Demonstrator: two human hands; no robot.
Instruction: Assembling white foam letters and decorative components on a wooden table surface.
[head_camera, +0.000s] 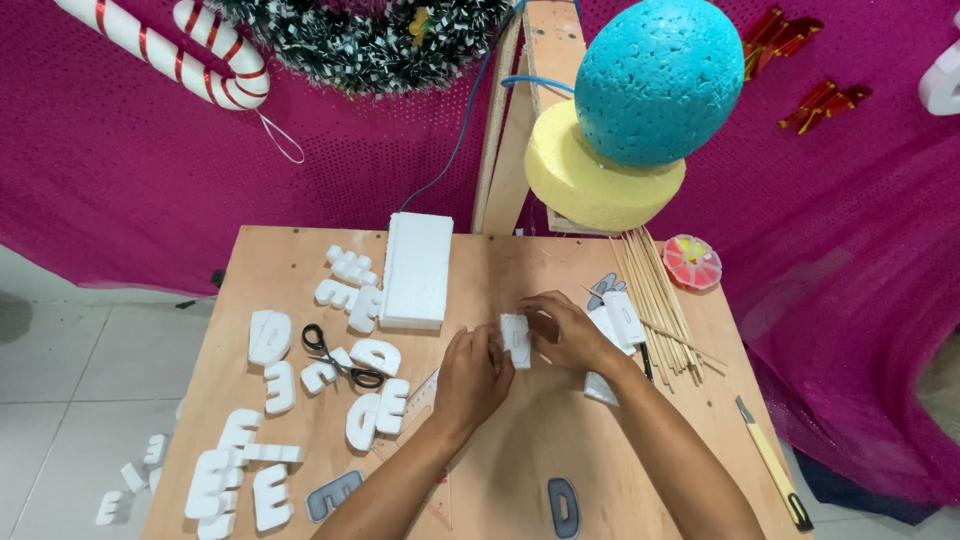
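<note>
Foam letters (268, 338) lie left of the small white foam piece (516, 340) on the tabletop (520, 450). Left hand (472, 375) touches its left edge, fingers curled; right hand (565, 330) pinches its right side. The piece's long axis runs away from the person.

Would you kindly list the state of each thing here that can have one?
Small foam piece: held between both hands.
Left hand: gripping it.
Right hand: gripping it.
Scissors: lying open.
Foam block: lying flat, uncut.
Utility knife: lying at the table edge.
Bead box: open.
</note>
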